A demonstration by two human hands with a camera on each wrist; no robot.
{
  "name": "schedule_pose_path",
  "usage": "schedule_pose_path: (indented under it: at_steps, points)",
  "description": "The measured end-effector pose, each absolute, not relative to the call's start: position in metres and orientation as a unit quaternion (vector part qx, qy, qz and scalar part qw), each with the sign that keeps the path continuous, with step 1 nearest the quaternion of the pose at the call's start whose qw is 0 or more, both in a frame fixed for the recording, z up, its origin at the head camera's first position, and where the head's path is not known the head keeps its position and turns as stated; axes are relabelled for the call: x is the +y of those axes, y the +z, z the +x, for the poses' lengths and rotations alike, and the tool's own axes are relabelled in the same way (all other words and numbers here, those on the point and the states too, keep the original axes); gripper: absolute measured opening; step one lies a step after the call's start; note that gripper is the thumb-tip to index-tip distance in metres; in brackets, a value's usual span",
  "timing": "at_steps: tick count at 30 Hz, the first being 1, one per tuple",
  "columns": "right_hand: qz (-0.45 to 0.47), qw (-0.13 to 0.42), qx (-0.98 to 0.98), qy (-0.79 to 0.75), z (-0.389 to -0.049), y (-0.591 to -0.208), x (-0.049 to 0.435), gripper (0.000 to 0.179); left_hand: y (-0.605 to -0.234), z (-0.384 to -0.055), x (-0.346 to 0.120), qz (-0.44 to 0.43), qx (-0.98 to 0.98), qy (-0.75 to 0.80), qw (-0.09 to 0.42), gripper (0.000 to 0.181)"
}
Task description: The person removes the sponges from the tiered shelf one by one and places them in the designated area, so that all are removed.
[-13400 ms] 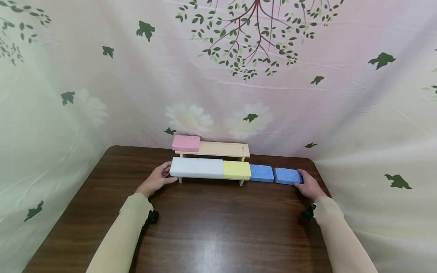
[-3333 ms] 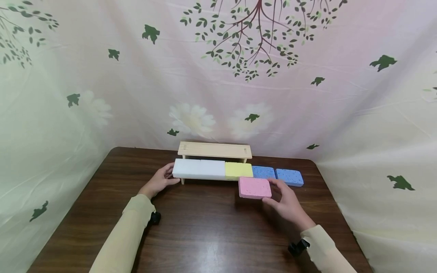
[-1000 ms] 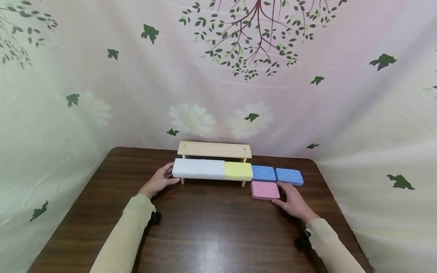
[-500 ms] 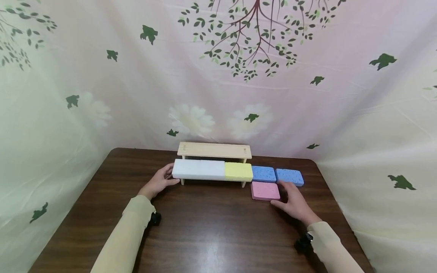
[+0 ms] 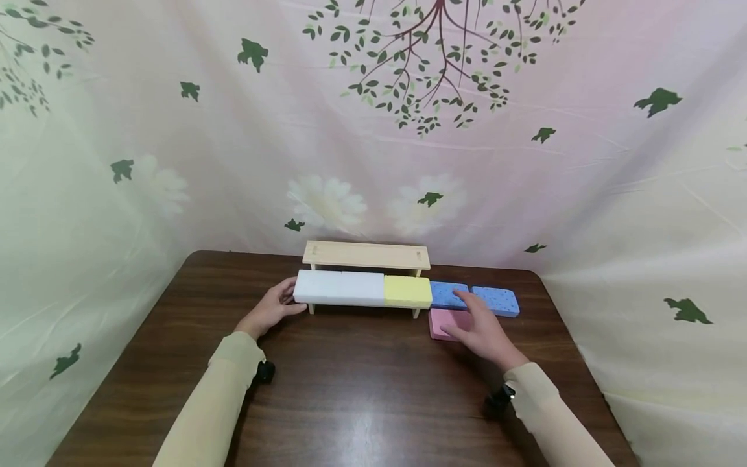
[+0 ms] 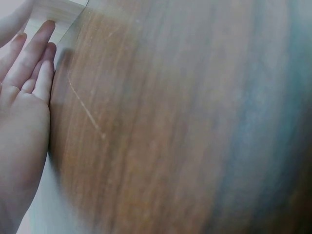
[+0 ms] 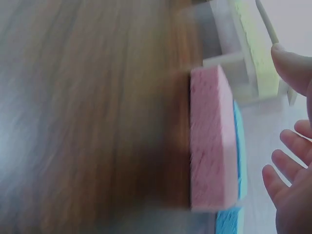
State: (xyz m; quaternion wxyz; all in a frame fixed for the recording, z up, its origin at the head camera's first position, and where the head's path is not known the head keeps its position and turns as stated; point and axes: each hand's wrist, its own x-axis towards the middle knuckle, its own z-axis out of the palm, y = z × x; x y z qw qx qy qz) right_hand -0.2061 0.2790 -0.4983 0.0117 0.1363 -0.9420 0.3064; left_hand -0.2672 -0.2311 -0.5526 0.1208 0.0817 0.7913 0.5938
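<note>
My left hand [image 5: 271,310] stays at the left end of the front wooden stand [image 5: 403,307], its fingertips right at the end. In the left wrist view its fingers look fairly straight beside the pale wood. Two white sponges [image 5: 340,287] and a yellow sponge [image 5: 408,290] lie in a row on that stand. My right hand [image 5: 483,329] hovers with spread fingers over a pink sponge [image 5: 440,319], holding nothing. The pink sponge lies on the table just in front of a blue sponge [image 5: 445,293]. The right wrist view shows my fingers apart from the pink sponge [image 7: 209,141].
A second wooden stand [image 5: 366,254] with a bare top stands behind the first, near the printed cloth [image 5: 373,207]. Another blue sponge [image 5: 497,301] lies at the right of the row. The brown wooden table [image 5: 350,376] stretches toward me.
The pink sponge went from the rear stand to the table in front of the blue sponges. My right hand let it go, then lifted and moved left over it. My left hand stayed put.
</note>
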Motion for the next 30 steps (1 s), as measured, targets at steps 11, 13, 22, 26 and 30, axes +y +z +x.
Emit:
schedule_pose_path:
  at_steps: [11,13,22,26,30]
  points:
    - [0.149,-0.032,-0.933,0.325,-0.231,-0.486,0.245,0.095,-0.543,-0.264,-0.229,0.069,0.793,0.59,0.136,0.082]
    - [0.151,-0.038,-0.933,0.325,-0.235,-0.486,0.242,0.095,-0.534,-0.26,-0.227,0.069,0.792,0.591,0.138,0.08]
    - [0.158,-0.044,-0.935,0.313,-0.245,-0.488,0.232,0.093,-0.517,-0.249,-0.222,0.081,0.789,0.594,0.136,0.08]
    - [0.159,-0.047,-0.936,0.31,-0.247,-0.489,0.23,0.093,-0.519,-0.251,-0.223,0.08,0.787,0.596,0.141,0.081]
    - [0.163,-0.047,-0.935,0.311,-0.252,-0.491,0.229,0.095,-0.52,-0.252,-0.224,0.075,0.788,0.594,0.142,0.08]
